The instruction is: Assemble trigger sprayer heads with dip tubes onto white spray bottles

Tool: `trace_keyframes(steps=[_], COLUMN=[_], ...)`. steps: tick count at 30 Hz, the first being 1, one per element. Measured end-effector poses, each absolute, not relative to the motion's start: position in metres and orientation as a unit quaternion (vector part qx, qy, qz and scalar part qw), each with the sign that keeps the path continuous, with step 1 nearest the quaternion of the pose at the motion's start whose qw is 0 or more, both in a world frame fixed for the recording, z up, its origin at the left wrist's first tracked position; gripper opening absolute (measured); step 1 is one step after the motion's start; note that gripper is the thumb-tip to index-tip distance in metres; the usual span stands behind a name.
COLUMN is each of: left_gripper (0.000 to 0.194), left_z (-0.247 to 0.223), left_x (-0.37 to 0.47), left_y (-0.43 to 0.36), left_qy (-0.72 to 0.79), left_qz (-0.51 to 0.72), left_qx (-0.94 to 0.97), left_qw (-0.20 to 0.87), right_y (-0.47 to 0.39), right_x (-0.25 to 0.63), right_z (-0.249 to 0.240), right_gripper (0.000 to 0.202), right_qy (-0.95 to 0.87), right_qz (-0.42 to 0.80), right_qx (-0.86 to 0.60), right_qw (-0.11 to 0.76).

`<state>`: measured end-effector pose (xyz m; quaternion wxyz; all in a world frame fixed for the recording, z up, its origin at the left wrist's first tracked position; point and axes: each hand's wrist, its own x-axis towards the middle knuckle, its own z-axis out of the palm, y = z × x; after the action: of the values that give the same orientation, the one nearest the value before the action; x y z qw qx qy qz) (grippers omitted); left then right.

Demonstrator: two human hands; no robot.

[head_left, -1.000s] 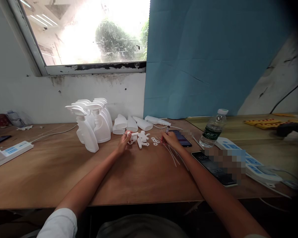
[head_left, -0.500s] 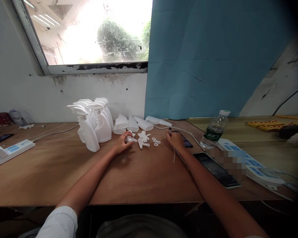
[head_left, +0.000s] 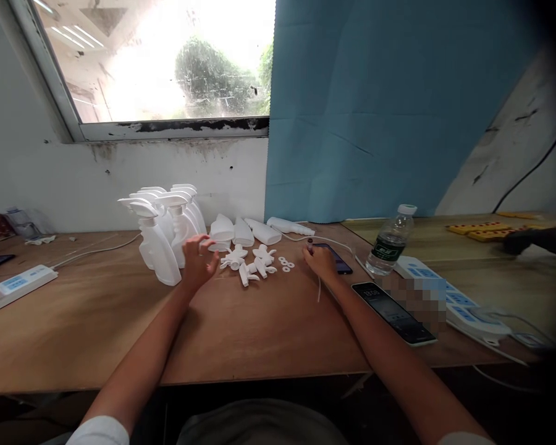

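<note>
Left hand [head_left: 198, 262] open, fingers loosely bent and spread, thumb out to the side, nothing visible in its grasp; it hovers or rests just left of a cluster of white trigger heads [head_left: 235, 257], and whether the thumb brushes the nearest one, I can't tell; those heads lie loose at mid-counter, nearer the back edge than the front, nozzles and levers pointing every which way; just right of them, a handful of small white rings [head_left: 285, 264], flat on the wood, well clear of the left hand; over to the right hand [head_left: 320, 259], and this one is closed, fingers wrapped round a small dark-tipped object [head_left: 310, 243] that pokes up above the fist; below the fist a thin pale tube [head_left: 319, 289] slants toward the front edge of the counter [head_left: 259, 337], its upper end hidden, so no telling whether the hand has hold of it; a dark phone [head_left: 340, 259] lies just beyond that wrist; a second phone [head_left: 393, 312], screen lit, lies beside the right forearm, toward the counter's front right corner; behind the left hand, white spray-shaped bottles [head_left: 164, 250] stand upright in a tight group, left of centre; more white bottles [head_left: 265, 231] lie on their sides along the back edge, behind the trigger heads.
</note>
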<state>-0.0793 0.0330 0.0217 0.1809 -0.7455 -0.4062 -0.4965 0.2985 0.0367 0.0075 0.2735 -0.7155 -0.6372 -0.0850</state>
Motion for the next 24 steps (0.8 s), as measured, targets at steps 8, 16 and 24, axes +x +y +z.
trace_keyframes(steps=[8, 16, 24], left_gripper=[0.086, 0.074, 0.058], left_z=[0.04, 0.031, 0.038], left_x=[-0.16, -0.159, -0.124], left_y=[0.022, 0.029, 0.013], left_qy=[-0.564, -0.606, -0.418], left_qz=[-0.595, -0.582, -0.558], left_qx=[-0.5, -0.498, -0.654], left_qw=[0.279, 0.214, 0.293], right_y=[0.039, 0.039, 0.034], right_x=[0.293, 0.295, 0.284], right_z=[0.005, 0.006, 0.02], right_gripper=[0.044, 0.049, 0.057], right_qy=[-0.618, -0.603, -0.462], right_qz=[-0.082, -0.019, 0.322], right_qx=[-0.717, -0.691, -0.478], right_qw=[0.312, 0.398, 0.674])
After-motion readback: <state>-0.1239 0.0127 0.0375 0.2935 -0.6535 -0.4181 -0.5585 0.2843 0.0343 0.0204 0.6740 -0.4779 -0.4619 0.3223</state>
